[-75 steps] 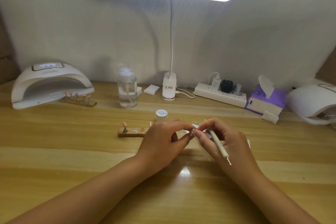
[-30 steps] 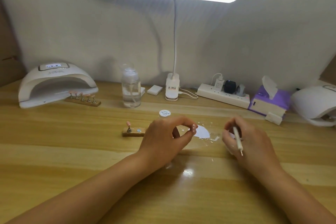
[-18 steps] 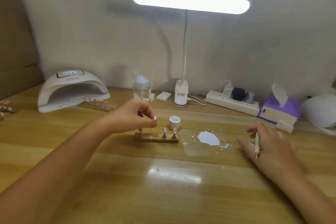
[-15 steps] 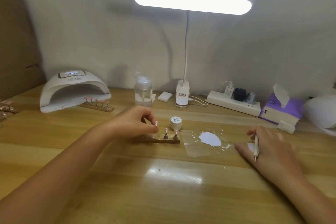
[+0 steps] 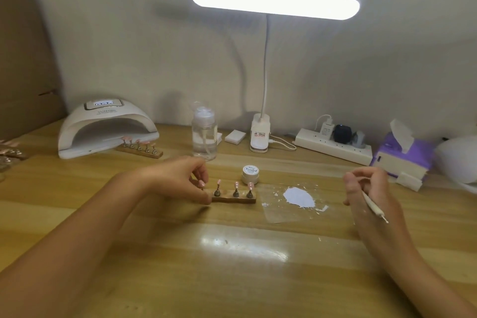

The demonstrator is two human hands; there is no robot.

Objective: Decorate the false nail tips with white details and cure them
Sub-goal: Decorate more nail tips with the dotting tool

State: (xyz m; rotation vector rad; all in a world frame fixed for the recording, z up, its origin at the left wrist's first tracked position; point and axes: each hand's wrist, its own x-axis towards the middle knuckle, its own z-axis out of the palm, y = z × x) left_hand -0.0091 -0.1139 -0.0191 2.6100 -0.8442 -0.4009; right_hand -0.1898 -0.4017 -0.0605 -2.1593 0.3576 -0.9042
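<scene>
A: Handling of the false nail tips (image 5: 236, 184) first: heavy or light?
B: Featherlight by the look. Thin curved plastic, probably a little springy and slick on the glossy face. Easily flicked off a perch. Best taken by the small metal stand underneath or by the side edges, never across the top, for fear of smearing wet white.
A: And held where right now?
B: Pinched in the left hand (image 5: 185, 181), fingertips curled round the end tip (image 5: 202, 184) on its stand, right at the left end of the wooden holder (image 5: 233, 199). Cannot tell whether seated in the holder or just above it.
A: Rest of the set?
B: Standing upright along that same holder, three pink ones, just right of the left hand's fingers. Well apart from the right hand (image 5: 369, 193), with the clear palette sheet (image 5: 284, 215) and its white smear (image 5: 299, 197) in between.
A: Right hand busy?
B: Wrapped round a slim dotting pen (image 5: 373, 205), metal end pointing back toward the wrist, hovering over the tabletop (image 5: 232, 266) beside the palette. Touching no nail.
A: Curing side?
B: Off at the far left — curing lamp (image 5: 103, 129), with a second holder (image 5: 139, 148) of five tips at its mouth. Small gel jar (image 5: 250, 173) just behind the near holder.
A: Risk?
B: Likely tipping the light holder, or knocking a neighbour while working at the end slot — worth a gentle, straight-down touch from both hands.
</scene>
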